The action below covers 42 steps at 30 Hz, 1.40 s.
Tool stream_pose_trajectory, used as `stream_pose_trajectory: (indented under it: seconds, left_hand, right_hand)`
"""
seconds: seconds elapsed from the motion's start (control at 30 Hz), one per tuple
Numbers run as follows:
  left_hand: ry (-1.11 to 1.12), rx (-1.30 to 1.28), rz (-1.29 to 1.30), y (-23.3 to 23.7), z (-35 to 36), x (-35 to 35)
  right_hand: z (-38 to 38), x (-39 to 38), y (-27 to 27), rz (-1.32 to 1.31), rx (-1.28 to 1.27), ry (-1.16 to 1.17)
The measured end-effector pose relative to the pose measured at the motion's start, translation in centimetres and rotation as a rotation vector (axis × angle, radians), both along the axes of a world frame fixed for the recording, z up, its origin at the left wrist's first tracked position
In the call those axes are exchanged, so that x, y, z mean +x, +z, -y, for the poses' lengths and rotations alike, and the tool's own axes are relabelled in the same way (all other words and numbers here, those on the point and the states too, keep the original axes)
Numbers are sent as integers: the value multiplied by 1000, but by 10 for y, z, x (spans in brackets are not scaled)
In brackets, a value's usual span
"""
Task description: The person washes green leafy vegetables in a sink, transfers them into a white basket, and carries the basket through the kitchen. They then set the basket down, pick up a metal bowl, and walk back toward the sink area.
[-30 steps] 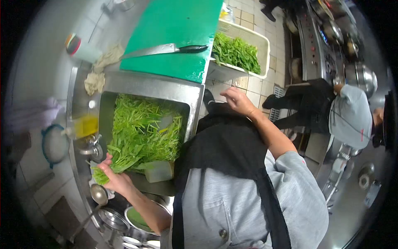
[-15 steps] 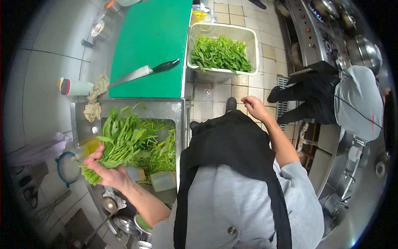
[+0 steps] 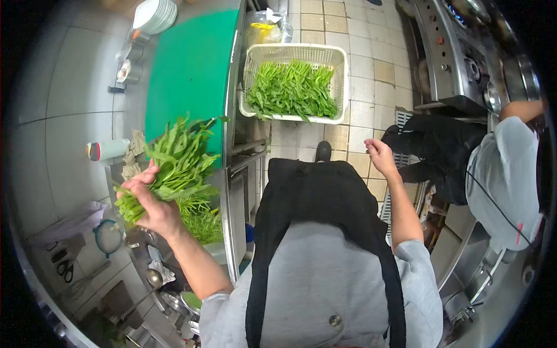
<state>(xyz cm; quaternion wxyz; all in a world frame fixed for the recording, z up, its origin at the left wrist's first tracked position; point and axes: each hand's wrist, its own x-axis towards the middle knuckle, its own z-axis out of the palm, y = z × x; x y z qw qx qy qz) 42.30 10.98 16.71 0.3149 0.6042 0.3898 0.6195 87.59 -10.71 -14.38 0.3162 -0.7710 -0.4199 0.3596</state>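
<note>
My left hand [image 3: 152, 211] is closed around the stems of a bunch of leafy greens [image 3: 183, 159], lifted over the sink [image 3: 232, 223]. The leaves point away from me and overlap the near part of the green cutting board [image 3: 188, 69], hiding most of the knife there. More cut greens [image 3: 203, 223] lie in the sink below. On my other side, my right hand [image 3: 380, 156] hangs in the air with its fingers curled and nothing visible in them. Ahead, a white plastic basket [image 3: 346, 87] holds a layer of similar greens [image 3: 293, 90].
A co-worker in a grey shirt [image 3: 502, 180] stands at the right, near the stove [image 3: 449, 58]. Stacked white plates [image 3: 155, 16] sit at the far end of the counter. A bottle [image 3: 110, 149], a cloth [image 3: 134, 153] and a ladle [image 3: 154, 278] are along the left.
The bunch in my left hand has risen and moved forward, now overlapping the board and knife. My right hand has shifted slightly right. My view has turned, so the basket appears further left.
</note>
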Motion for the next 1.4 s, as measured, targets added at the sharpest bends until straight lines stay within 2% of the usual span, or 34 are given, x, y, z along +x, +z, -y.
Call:
stream_pose_trajectory:
  seconds: [0.07, 0.2, 0.27, 0.33, 0.47, 0.53, 0.6, 0.67, 0.73, 0.87, 1.0, 1.07, 1.2, 1.27, 1.33, 1.4]
  left_hand:
    - [-41, -11, -72, -6, -11, 16]
    - [-62, -46, -169, -20, -37, 45]
    - [-53, -81, -213, -29, -54, 59]
    - [-115, -103, -136, -43, -76, 70]
    - [-210, -154, -96, -70, -123, 88]
    - [-251, -170, -96, -79, -147, 97]
    - [-281, -206, -128, -87, -170, 106]
    - [-290, -243, -100, -92, -187, 110]
    - [-290, -371, -95, -94, -203, 115]
    - [-355, -448, -125, -92, -229, 127]
    - [-361, -460, -281, -83, -246, 140]
    - [-355, -416, -348, -79, -252, 149]
    - [-379, -505, -518, -81, -254, 165]
    - [-441, -591, -752, -78, -254, 184]
    - [-432, -665, -838, -95, -253, 201]
    - [-428, -665, -1006, -134, -256, 204]
  right_hand:
    - [0, 16, -18, -216, -32, -168]
    - [-11, 20, -30, -330, -100, -295]
    - [-13, 13, -37, -324, -81, -293]
    - [-14, 4, -32, -313, -45, -239]
    - [-5, -16, -10, -250, -145, -225]
    - [-1, -19, -6, -209, -145, -253]
    - [-6, -16, -1, -230, -272, -388]
    - [-15, -13, 0, -192, -305, -401]
    - [-41, -13, 9, 13, -230, -326]
    - [-100, -16, 17, 45, -129, -348]
    - [-141, -18, 15, 22, -130, -282]
    - [-149, -15, -4, 6, -94, -286]
    - [-155, 3, -48, 66, -65, -236]
    - [-169, 8, -55, -28, -80, -341]
    - [-176, 16, -73, -82, -99, -341]
    - [-185, 21, -91, -120, -119, -372]
